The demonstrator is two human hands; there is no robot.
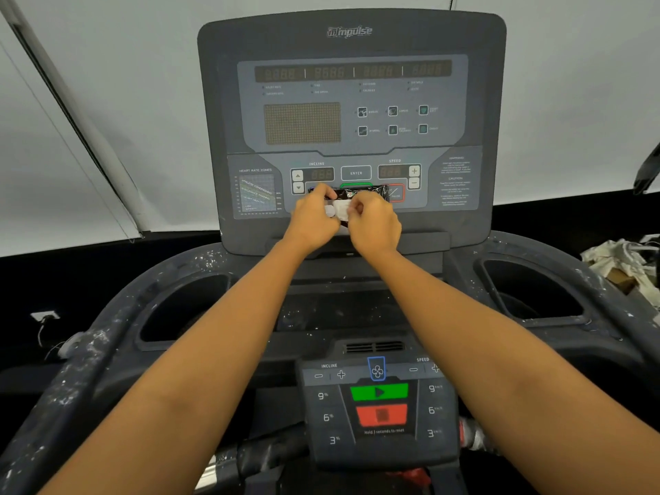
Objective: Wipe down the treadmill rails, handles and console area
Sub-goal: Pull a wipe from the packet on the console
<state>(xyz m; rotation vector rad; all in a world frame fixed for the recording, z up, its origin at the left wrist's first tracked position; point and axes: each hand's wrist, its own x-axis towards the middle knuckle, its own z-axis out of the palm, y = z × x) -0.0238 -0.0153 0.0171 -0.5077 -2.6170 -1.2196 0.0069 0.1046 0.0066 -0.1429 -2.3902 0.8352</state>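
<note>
A dark grey treadmill console (pixel 351 112) fills the view ahead, with dim displays and incline and speed buttons. Against its lower button row sits a black glossy wipes packet (pixel 364 192). My left hand (pixel 314 217) grips the packet's left end. My right hand (pixel 375 223) pinches a white wipe (pixel 339 210) at the packet's opening, between the two hands. The left handle rail (pixel 71 369), dusty and speckled with white, curves down at the lower left. A lower control panel (pixel 378 405) with a green and a red button lies between my forearms.
Two deep cup holders flank the console base, the left cup holder (pixel 185 309) and the right cup holder (pixel 528 291). Crumpled whitish cloths (pixel 621 262) lie at the far right. A grey wall stands behind, with a wall socket (pixel 44 316) low on the left.
</note>
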